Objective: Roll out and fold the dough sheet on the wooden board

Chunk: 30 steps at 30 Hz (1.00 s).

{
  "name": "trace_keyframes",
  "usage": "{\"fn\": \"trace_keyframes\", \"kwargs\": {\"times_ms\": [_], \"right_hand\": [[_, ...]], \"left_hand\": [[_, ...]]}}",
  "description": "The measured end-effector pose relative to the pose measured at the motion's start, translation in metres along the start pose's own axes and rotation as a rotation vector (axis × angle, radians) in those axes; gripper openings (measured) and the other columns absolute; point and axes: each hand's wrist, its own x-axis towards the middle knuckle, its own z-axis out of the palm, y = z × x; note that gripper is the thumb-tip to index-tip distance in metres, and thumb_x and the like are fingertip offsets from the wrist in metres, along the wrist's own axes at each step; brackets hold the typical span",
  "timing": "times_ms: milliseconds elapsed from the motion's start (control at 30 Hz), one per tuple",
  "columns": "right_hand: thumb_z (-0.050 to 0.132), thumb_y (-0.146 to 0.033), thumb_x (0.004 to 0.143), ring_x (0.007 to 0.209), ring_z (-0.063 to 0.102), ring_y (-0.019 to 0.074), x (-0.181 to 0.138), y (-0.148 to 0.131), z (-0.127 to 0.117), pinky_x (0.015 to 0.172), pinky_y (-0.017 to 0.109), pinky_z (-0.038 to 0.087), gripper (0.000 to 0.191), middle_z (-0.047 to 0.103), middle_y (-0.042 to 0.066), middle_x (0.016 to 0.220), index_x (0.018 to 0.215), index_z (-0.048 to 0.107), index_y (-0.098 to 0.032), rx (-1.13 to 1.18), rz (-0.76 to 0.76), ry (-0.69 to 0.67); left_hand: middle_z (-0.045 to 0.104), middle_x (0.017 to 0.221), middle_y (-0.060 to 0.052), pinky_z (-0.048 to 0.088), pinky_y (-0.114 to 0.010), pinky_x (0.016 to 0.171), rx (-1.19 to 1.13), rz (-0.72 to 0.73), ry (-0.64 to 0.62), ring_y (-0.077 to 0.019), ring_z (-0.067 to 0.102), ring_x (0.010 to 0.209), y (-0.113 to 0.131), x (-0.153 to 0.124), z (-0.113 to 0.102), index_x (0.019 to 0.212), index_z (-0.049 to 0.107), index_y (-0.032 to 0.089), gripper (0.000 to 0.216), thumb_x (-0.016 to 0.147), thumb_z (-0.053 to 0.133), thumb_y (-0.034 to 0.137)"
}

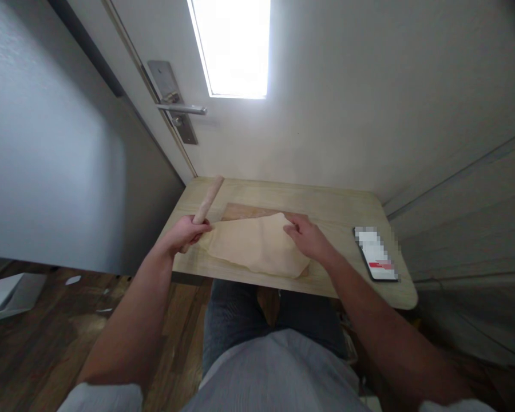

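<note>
One pin (left hand), dough, right hand

Pale grey shirt with short, light sleeves — bare forearms, dark grey-blue jeans

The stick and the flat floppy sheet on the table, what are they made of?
The rolling pin in the left hand looks like bare pale wood: matt, light tan, no shine. The sheet under the right hand is probably rolled dough: smooth, cream, with rounded uneven edges, lying on a board.
</note>
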Motion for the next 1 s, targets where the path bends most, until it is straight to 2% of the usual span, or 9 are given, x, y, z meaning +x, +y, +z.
{"fn": "trace_keyframes", "kwargs": {"times_ms": [167,267,333,433,500,567,700,1000], "right_hand": [[0.052,-0.041,0.093,0.087,0.064,0.0179,-0.019,0.000,-0.013,0.078,0.028,0.048,0.035,0.073,0.006,0.101,0.115,0.067,-0.019,0.251,-0.011,0.037],[0.051,-0.047,0.092,0.081,0.064,0.0182,-0.019,0.006,-0.022,0.071,0.027,0.048,0.037,0.072,0.006,0.095,0.108,0.066,-0.017,0.342,0.054,0.035],[0.050,-0.045,0.092,0.078,0.064,0.0186,-0.014,0.015,-0.024,0.069,0.027,0.047,0.035,0.072,0.007,0.092,0.104,0.066,-0.017,0.277,0.130,0.054],[0.050,-0.038,0.092,0.085,0.065,0.0212,-0.005,0.033,-0.019,0.076,0.030,0.046,0.029,0.073,0.009,0.096,0.102,0.068,-0.017,0.009,0.235,0.078],[0.049,-0.036,0.094,0.092,0.065,0.0229,-0.001,0.043,-0.013,0.081,0.031,0.046,0.029,0.073,0.010,0.101,0.104,0.069,-0.017,-0.132,0.264,0.080],[0.047,-0.036,0.095,0.097,0.065,0.0233,0.001,0.051,-0.007,0.083,0.030,0.045,0.031,0.072,0.010,0.103,0.107,0.068,-0.019,-0.176,0.275,0.086],[0.049,-0.037,0.093,0.094,0.064,0.0228,0.002,0.061,-0.004,0.083,0.030,0.045,0.029,0.072,0.010,0.100,0.102,0.069,-0.019,-0.078,0.292,0.109],[0.049,-0.040,0.085,0.076,0.061,0.0191,-0.001,0.065,-0.014,0.068,0.027,0.045,0.028,0.070,0.005,0.082,0.083,0.066,-0.017,0.137,0.317,0.081]], "left_hand": [[0.041,0.049,0.007,0.024,-0.022,0.042,-0.045,0.048,-0.014,-0.0066,0.035,0.041,0.016,-0.024,0.001,0.079,0.058,0.018,0.022,0.069,0.073,0.031],[0.039,0.049,0.008,0.024,-0.022,0.042,-0.079,0.089,-0.029,-0.0069,0.034,0.041,0.021,-0.025,0.004,0.079,0.057,0.019,0.023,0.070,0.073,0.033],[0.040,0.049,0.007,0.025,-0.023,0.042,-0.036,0.084,0.002,-0.0080,0.036,0.042,0.020,-0.015,0.011,0.078,0.058,0.019,0.023,0.070,0.073,0.034],[0.048,0.052,0.003,0.030,-0.026,0.045,0.161,0.023,0.108,-0.0108,0.042,0.045,0.014,0.006,0.028,0.076,0.062,0.017,0.019,0.069,0.073,0.032],[0.056,0.059,0.000,0.033,-0.027,0.049,0.259,0.018,0.171,-0.0127,0.047,0.050,0.008,0.019,0.040,0.078,0.065,0.016,0.017,0.068,0.071,0.028],[0.061,0.067,-0.002,0.036,-0.027,0.052,0.285,0.037,0.212,-0.0139,0.051,0.055,0.002,0.026,0.048,0.083,0.066,0.015,0.019,0.068,0.070,0.027],[0.063,0.071,-0.003,0.036,-0.026,0.052,0.267,0.045,0.270,-0.0147,0.053,0.057,-0.007,0.026,0.050,0.092,0.065,0.015,0.030,0.070,0.071,0.035],[0.059,0.061,-0.004,0.035,-0.028,0.051,0.288,-0.050,0.225,-0.0180,0.054,0.057,-0.009,0.022,0.039,0.075,0.064,0.017,0.028,0.071,0.073,0.044]]}}
